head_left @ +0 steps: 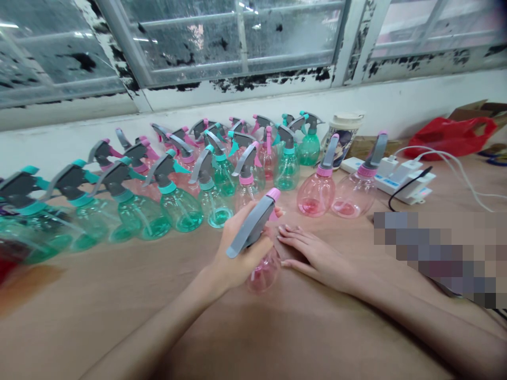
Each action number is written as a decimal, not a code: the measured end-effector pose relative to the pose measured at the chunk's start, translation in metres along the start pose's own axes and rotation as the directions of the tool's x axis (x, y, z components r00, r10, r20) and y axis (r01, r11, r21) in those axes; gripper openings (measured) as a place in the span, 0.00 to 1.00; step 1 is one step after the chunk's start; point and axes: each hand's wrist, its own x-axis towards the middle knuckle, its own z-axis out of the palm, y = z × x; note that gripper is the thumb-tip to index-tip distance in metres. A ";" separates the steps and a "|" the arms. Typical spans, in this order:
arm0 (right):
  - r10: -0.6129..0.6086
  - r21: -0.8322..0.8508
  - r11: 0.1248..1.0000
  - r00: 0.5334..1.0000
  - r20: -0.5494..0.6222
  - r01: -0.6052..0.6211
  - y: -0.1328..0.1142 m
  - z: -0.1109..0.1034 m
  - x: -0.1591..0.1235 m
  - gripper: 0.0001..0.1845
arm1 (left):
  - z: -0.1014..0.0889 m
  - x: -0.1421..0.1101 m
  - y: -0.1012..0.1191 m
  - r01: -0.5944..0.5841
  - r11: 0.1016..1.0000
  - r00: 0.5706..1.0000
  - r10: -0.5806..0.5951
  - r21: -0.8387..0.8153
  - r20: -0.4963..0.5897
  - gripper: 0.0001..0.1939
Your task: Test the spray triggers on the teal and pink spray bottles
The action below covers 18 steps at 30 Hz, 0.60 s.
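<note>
1. Pink-tinted spray bottle (264,272) with a grey spray head tipped in pink, at the middle of my view, over the near part of the wooden table (178,327); I cannot tell whether its base touches the wood
2. The person's left hand (238,266) grasps this bottle around its upper part, fingers wrapped just beneath the spray head
3. The right hand (322,257) lies palm down to the right of it, holding nothing, fingers loosely extended and thumb tip close to the bottle; from my remote seat I cannot tell if they touch
4. Just beyond the hands, to the right, two more pink bottles (317,196) stand side by side
5. Beyond and to the left, I see a slanting row of green bottles (182,208), with pink and green ones crowded behind
6. Further right are a patterned lidded cup (343,136), a white power strip (407,184) with plugs and cables, a red plastic bag (447,138) and a pixelated patch hiding whatever lies there
7. At the back, a white wall (79,132) with flaking black marks rises to framed windows (241,45)
</note>
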 end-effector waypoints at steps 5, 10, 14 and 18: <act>0.007 0.002 1.000 1.000 -0.009 -0.006 -0.001 0.001 0.000 0.31 | -0.001 0.003 0.003 -0.032 0.999 0.999 0.032 0.022 -0.006 0.08; 0.018 -0.008 1.000 1.000 0.014 -0.018 -0.002 -0.001 0.001 0.32 | -0.001 0.005 0.007 -0.038 0.999 0.999 0.039 -0.036 0.002 0.03; 0.018 0.003 1.000 1.000 0.007 -0.018 -0.002 -0.001 0.001 0.31 | -0.002 0.005 0.007 0.013 1.000 1.000 -0.013 -0.027 0.009 0.03; 0.013 0.007 1.000 1.000 -0.002 -0.013 -0.002 -0.001 0.001 0.30 | -0.002 0.004 0.002 0.046 0.998 0.999 -0.046 -0.044 0.012 0.09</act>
